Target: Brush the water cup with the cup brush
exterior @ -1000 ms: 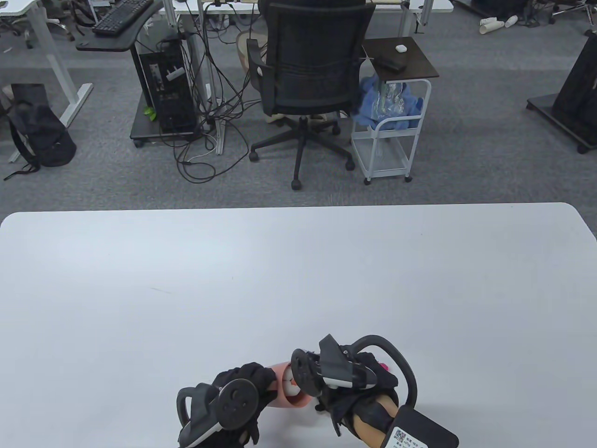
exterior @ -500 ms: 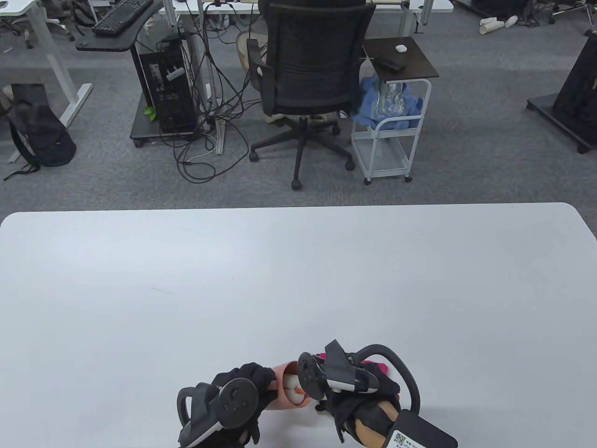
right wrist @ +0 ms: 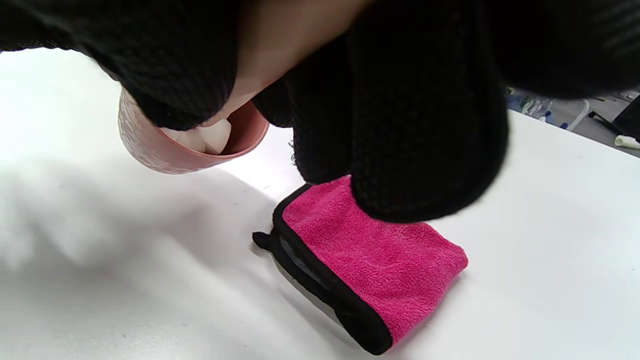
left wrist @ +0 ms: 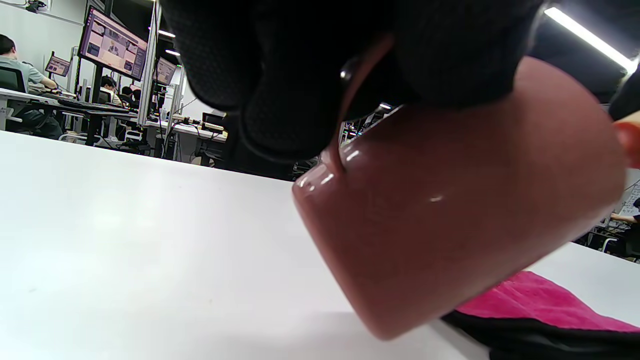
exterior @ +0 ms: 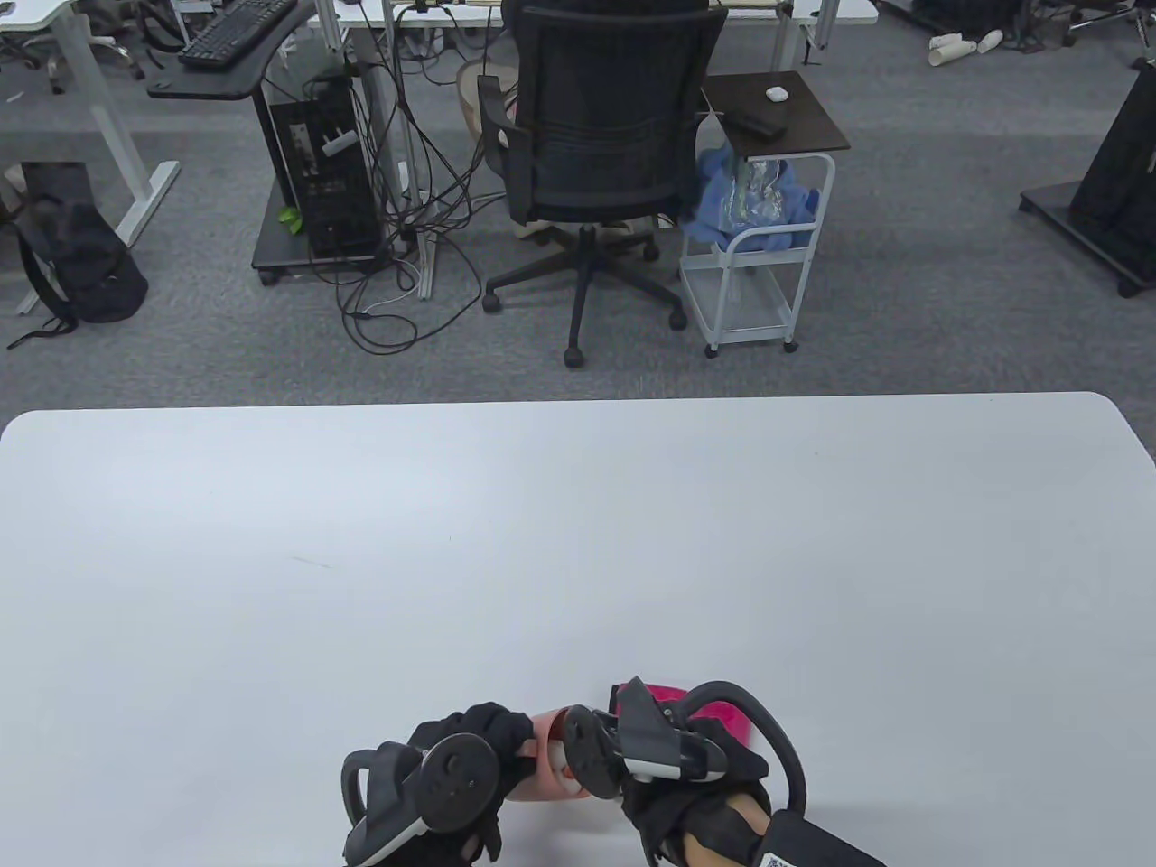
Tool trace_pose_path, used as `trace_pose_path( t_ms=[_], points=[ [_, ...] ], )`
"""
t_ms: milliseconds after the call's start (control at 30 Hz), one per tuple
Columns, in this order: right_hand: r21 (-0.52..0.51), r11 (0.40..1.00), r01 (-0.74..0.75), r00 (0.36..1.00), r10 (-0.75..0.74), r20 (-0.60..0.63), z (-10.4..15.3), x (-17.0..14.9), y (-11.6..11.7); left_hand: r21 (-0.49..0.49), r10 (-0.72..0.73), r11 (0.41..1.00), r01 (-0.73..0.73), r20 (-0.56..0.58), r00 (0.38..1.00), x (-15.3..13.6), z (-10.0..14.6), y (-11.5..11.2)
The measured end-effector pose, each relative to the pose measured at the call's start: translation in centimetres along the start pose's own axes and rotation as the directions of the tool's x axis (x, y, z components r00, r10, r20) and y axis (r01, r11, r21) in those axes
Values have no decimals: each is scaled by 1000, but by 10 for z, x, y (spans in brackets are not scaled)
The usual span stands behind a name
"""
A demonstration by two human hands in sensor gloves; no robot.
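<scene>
A pink water cup point(exterior: 545, 775) is held tilted above the table near its front edge; it also shows in the left wrist view point(left wrist: 450, 215) and the right wrist view point(right wrist: 165, 150). My left hand point(exterior: 470, 759) grips the cup by its body and handle. My right hand point(exterior: 686, 768) grips the cup brush's pale orange handle point(right wrist: 285, 35). The white brush head point(right wrist: 207, 137) sits inside the cup's mouth. Most of the brush is hidden by my right glove.
A folded pink cloth with black edging point(exterior: 713, 713) lies on the white table point(exterior: 578, 542) just beyond and below my right hand; it shows in the right wrist view point(right wrist: 370, 260). An office chair point(exterior: 596, 153) and a small cart point(exterior: 768, 226) stand beyond the table's far edge.
My right hand has shifted towards me and slightly left, uncovering more of the pink cloth. The brush stays in the cup. My left hand has barely moved.
</scene>
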State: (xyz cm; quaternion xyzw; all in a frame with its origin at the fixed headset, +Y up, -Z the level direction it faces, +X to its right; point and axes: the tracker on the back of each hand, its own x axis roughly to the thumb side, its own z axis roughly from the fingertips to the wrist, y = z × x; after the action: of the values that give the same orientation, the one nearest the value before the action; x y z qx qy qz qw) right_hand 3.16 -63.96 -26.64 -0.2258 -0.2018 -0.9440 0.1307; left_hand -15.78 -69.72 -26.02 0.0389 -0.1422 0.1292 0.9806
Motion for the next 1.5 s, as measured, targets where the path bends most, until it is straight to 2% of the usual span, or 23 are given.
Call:
trace_pose_path(
  t_ms=[367, 733, 900, 1067, 1233, 1400, 1500],
  points=[
    [-32, 999, 6, 1000, -5, 28, 2, -4, -6, -6, 12, 1000, -12, 4, 1000, 1, 0, -1],
    [35, 999, 11, 1000, -12, 21, -6, -7, -14, -69, 71, 995, -70, 6, 997, -2, -4, -5],
    [32, 999, 12, 1000, -12, 6, -9, -5, -17, -73, 79, 994, -78, 12, 997, -3, -5, -6],
    [35, 998, 44, 999, -43, -14, -9, -7, -13, -77, 9, 997, -5, 51, 999, 3, -3, -5],
    [45, 995, 87, 995, -85, -47, -9, -20, -3, -82, 52, 996, -47, 59, 997, 3, -2, -6],
    [54, 989, 135, 990, -133, -42, -14, -35, 0, -40, 111, 993, -110, 30, 993, -5, -2, -1],
    [48, 990, 133, 991, -132, -23, -15, -37, -2, -1, 93, 996, -93, 25, 995, -4, 0, 3]
  ],
)
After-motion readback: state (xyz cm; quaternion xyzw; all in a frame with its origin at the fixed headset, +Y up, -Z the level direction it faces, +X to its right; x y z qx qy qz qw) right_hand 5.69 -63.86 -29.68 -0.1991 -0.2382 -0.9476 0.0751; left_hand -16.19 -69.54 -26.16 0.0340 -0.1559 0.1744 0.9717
